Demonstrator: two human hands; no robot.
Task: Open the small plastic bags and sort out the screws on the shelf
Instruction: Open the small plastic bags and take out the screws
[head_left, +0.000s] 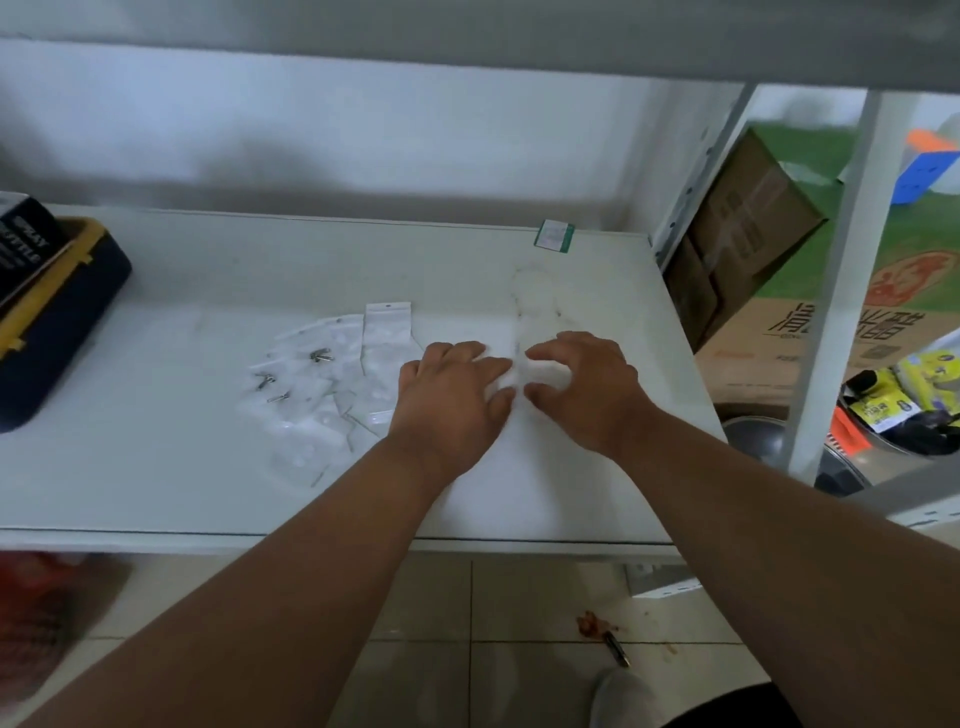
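Fingers (470, 358) of the left hand (452, 395) stretched forward and fairly straight, lying on a small clear plastic bag (511, 376) at mid-shelf; fingers of the right hand (582, 387) curled, thumb low and fingertips high, meeting the same bag from the other side. Whether the right hand truly pinches the bag or only touches it: cannot tell, as the bag is pale and blurred. Both hands nearly touching, bag between them.

Beneath everything, a wide white flat shelf board (156, 467) on a white metal rack upright (831, 312). At the far left of the board, a dark blue toolbox with yellow trim (57, 332), a black printed box (23, 244) resting on top. Right of the rack, beyond the shelf, brown cardboard boxes (743, 234).

Left of the hands, a loose fan of clear zip bags with white header strips (337, 374), overlapping, flat on the board, just beside the left hand. Among them, three small silvery metal screws (320, 356) showing, well apart from one another. At the back edge, a small green-bordered sticker (555, 235).
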